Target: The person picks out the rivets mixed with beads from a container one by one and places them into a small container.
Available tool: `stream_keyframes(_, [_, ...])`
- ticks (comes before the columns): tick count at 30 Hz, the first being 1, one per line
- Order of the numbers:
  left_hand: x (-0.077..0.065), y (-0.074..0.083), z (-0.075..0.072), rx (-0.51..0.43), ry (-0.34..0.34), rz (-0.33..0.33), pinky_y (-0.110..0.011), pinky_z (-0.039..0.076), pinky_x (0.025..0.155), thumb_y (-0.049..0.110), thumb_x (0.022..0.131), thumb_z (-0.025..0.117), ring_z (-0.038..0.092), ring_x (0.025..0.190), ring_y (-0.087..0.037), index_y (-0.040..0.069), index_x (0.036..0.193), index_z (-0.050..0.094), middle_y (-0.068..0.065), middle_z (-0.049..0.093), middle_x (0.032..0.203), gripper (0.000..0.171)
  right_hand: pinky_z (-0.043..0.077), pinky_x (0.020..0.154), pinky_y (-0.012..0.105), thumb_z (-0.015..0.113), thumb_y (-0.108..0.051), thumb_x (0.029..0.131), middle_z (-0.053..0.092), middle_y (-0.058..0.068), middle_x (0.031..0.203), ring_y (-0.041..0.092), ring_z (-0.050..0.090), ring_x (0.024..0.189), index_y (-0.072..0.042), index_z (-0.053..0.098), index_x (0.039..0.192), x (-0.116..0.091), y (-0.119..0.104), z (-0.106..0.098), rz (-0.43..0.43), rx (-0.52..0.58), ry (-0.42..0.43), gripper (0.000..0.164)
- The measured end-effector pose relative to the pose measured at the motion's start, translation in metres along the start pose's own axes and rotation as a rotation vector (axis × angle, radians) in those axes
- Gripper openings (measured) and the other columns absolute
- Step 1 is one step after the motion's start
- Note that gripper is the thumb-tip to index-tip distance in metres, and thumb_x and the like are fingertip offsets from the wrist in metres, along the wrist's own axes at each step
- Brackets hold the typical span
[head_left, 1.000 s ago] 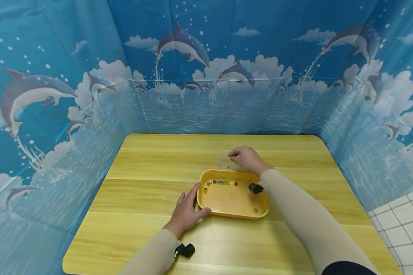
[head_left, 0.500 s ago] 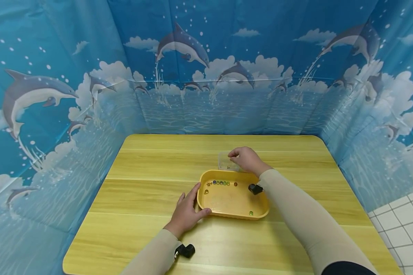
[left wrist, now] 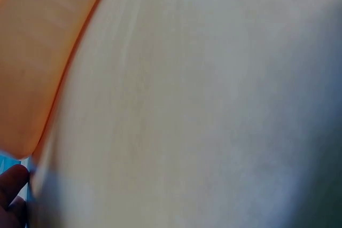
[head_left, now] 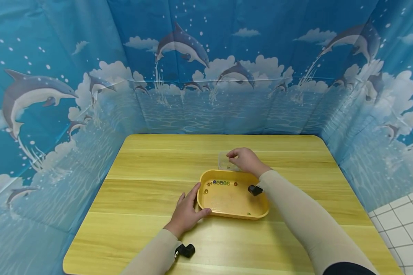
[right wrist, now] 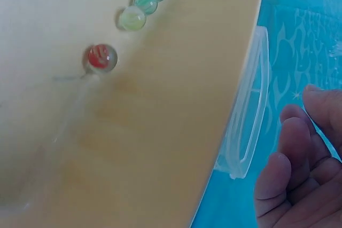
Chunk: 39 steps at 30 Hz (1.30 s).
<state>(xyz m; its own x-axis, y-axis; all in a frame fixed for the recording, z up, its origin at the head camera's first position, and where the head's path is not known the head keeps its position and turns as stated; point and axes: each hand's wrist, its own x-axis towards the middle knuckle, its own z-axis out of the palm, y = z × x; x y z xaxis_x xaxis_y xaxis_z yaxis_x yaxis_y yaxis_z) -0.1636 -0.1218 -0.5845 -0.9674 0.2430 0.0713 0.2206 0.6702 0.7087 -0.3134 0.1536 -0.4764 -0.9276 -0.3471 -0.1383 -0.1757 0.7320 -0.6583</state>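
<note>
My left hand (head_left: pixel 186 214) rests against the left end of a yellow plastic tray (head_left: pixel 227 214), fingers straight along its side and thumb at the near rim. Inside, a row of glass marbles (head_left: pixel 221 183) lies along the far side, with a red-brown marble (right wrist: pixel 101 58) just to its right. A green marble (head_left: pixel 249 214) sits by the near wall, partly hidden by the rim. Over a small clear plastic box (head_left: pixel 223 162) behind the tray hovers my right hand (head_left: pixel 248 159). Its fingers are loosely bent, thumb and fingertips apart, and nothing shows between them.
Small gold-coloured pieces (head_left: pixel 208 184) lie in the tray's far left corner, with another gold piece (head_left: pixel 205 191) below them. Tiny bits lie in the clear box. The wood-patterned table (head_left: pixel 141 191) is surrounded by a blue dolphin curtain (head_left: pixel 206 107).
The green marble has rolled left along the tray's near side. My right hand has shifted very slightly left, its thumb and fingertips a little wider apart. My left hand stays in place.
</note>
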Motion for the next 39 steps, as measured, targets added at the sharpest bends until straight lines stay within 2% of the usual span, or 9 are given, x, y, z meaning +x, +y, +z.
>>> stream_keyframes(4, [0.000,0.000,0.000,-0.003,-0.001,0.000,-0.056,0.010,0.134,0.064,0.090,0.074,0.043,0.154,-0.027,0.027,0.170,0.023,-0.006,0.041,0.168,0.102,0.056,0.107,0.052,0.061,-0.021,0.108,0.068,0.012,0.140,0.032,0.064,0.129,-0.010,0.067,0.142,-0.004,-0.006,0.003,-0.007,0.006,-0.001,0.036])
stream_keyframes(9, [0.000,0.001,0.000,-0.003,-0.006,-0.005,-0.056,0.010,0.134,0.066,0.089,0.073,0.042,0.154,-0.027,0.028,0.170,0.022,-0.005,0.040,0.169,0.102,0.060,0.099,0.046,0.063,-0.024,0.107,0.069,0.010,0.138,0.026,0.070,0.111,-0.013,0.069,0.140,-0.010,-0.015,0.009,-0.025,0.020,0.001,0.035])
stream_keyframes(16, [0.000,0.001,-0.001,-0.002,-0.008,-0.003,-0.056,0.011,0.134,0.066,0.090,0.073,0.042,0.155,-0.026,0.028,0.170,0.022,-0.004,0.040,0.169,0.102,0.059,0.089,0.039,0.066,-0.025,0.106,0.072,0.006,0.132,0.018,0.067,0.099,-0.015,0.071,0.137,-0.013,-0.021,0.022,-0.045,0.055,-0.023,0.033])
stream_keyframes(18, [0.000,0.002,-0.001,-0.001,-0.010,-0.004,-0.056,0.011,0.134,0.066,0.090,0.073,0.042,0.155,-0.026,0.028,0.170,0.022,-0.005,0.040,0.169,0.102,0.058,0.085,0.036,0.066,-0.024,0.106,0.073,0.005,0.130,0.016,0.065,0.095,-0.015,0.071,0.137,-0.014,-0.022,0.026,-0.053,0.043,-0.030,0.034])
stream_keyframes(21, [0.000,0.002,-0.002,-0.002,-0.014,-0.004,-0.056,0.011,0.134,0.065,0.091,0.073,0.042,0.155,-0.026,0.027,0.170,0.022,-0.005,0.041,0.169,0.102,0.057,0.068,0.037,0.066,-0.023,0.106,0.073,0.006,0.127,0.019,0.060,0.078,-0.013,0.071,0.138,-0.017,-0.024,0.032,-0.054,0.042,-0.044,0.034])
stream_keyframes(24, [0.001,0.003,-0.002,-0.004,-0.015,-0.002,-0.056,0.010,0.134,0.062,0.091,0.073,0.042,0.155,-0.026,0.026,0.170,0.022,-0.006,0.040,0.169,0.101,0.055,0.059,0.036,0.066,-0.021,0.106,0.073,0.007,0.125,0.021,0.057,0.071,-0.011,0.071,0.137,-0.019,-0.026,0.039,-0.063,0.045,-0.053,0.033])
stream_keyframes(26, [0.001,0.002,-0.002,-0.003,-0.015,-0.001,-0.056,0.010,0.134,0.061,0.092,0.074,0.042,0.155,-0.026,0.025,0.170,0.022,-0.005,0.040,0.169,0.100,0.057,0.063,0.035,0.066,-0.019,0.105,0.074,0.006,0.124,0.020,0.063,0.077,-0.012,0.072,0.135,-0.020,-0.026,0.043,-0.081,0.039,-0.052,0.031])
stream_keyframes(31, [0.001,0.001,-0.001,0.001,-0.008,0.009,-0.058,0.011,0.134,0.059,0.093,0.074,0.042,0.155,-0.026,0.024,0.170,0.022,-0.005,0.040,0.169,0.099,0.061,0.081,0.032,0.070,-0.016,0.103,0.077,0.003,0.116,0.018,0.071,0.104,-0.012,0.076,0.127,-0.020,-0.027,0.054,-0.140,-0.001,-0.048,0.026])
stream_keyframes(39, [0.002,0.000,0.001,0.000,0.003,0.018,-0.058,0.011,0.133,0.060,0.092,0.074,0.043,0.154,-0.026,0.024,0.169,0.024,-0.005,0.042,0.168,0.099,0.061,0.086,0.032,0.071,-0.014,0.102,0.078,0.001,0.113,0.014,0.069,0.101,-0.013,0.079,0.123,-0.019,-0.031,0.069,-0.142,-0.005,-0.137,0.023])
